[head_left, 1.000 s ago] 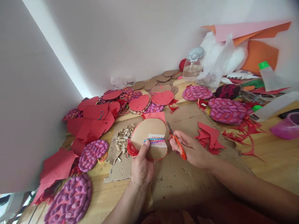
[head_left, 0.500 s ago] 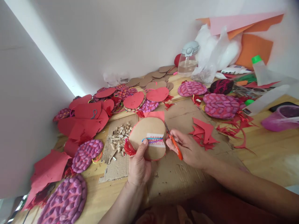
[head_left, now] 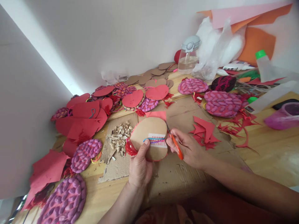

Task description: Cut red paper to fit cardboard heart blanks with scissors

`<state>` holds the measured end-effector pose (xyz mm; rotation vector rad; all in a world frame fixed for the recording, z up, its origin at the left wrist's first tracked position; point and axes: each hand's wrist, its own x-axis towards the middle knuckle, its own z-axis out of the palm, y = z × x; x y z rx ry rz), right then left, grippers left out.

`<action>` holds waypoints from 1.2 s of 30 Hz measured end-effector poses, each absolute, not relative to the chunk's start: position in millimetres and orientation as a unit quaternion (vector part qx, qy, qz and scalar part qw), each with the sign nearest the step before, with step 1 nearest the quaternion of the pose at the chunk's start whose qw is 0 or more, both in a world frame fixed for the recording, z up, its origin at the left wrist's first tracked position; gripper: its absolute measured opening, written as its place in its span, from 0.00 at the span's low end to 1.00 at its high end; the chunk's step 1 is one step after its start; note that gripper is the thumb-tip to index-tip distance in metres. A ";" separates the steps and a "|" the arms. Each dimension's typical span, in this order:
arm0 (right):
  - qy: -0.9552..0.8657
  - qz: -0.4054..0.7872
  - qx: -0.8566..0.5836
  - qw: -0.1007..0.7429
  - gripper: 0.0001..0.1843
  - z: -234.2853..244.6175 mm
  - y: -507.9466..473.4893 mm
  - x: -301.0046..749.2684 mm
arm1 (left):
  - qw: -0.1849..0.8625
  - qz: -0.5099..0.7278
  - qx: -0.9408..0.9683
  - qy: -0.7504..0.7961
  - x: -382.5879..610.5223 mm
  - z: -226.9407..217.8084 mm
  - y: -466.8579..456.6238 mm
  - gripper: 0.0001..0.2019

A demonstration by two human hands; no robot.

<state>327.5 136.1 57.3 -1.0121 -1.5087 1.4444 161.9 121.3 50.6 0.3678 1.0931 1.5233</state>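
Note:
My left hand [head_left: 141, 165] grips a heart-shaped cardboard piece [head_left: 146, 127], thumb on top and fingers underneath. A blue and purple cord [head_left: 155, 140] crosses its printed white label, and a red tassel [head_left: 130, 147] hangs at its left side. Red paper [head_left: 156, 115] backs the cardboard and sticks out past the upper edge. In my right hand [head_left: 187, 146] are orange-handled scissors [head_left: 175, 145], fingers closed round the handles. Their blades lie along the cardboard's upper right edge, at the red paper; how far apart the blades are is hard to see.
A cardboard sheet [head_left: 182, 174] covers the wooden table. Pistachio-like shells [head_left: 120, 137] lie left of my hands, red paper scraps [head_left: 205, 132] to the right. Red paper hearts [head_left: 86, 110] and purple-studded discs [head_left: 63, 199] fill the left. A jar [head_left: 188, 59] and plastic bags [head_left: 217, 49] stand behind.
The view has shifted slightly. Both hands keep their holds on the cardboard heart and scissors, and the blades remain at the heart's upper right edge.

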 end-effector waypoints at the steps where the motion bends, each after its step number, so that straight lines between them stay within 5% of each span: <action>1: -0.595 0.572 -0.399 0.399 0.24 57.0 136.1 327.7 | 0.579 0.650 0.156 0.468 162.0 50.8 121.2 0.25; 36: -0.598 0.567 -0.438 0.359 0.19 54.1 131.7 335.1 | 0.529 0.680 0.212 0.461 151.0 48.6 127.2 0.22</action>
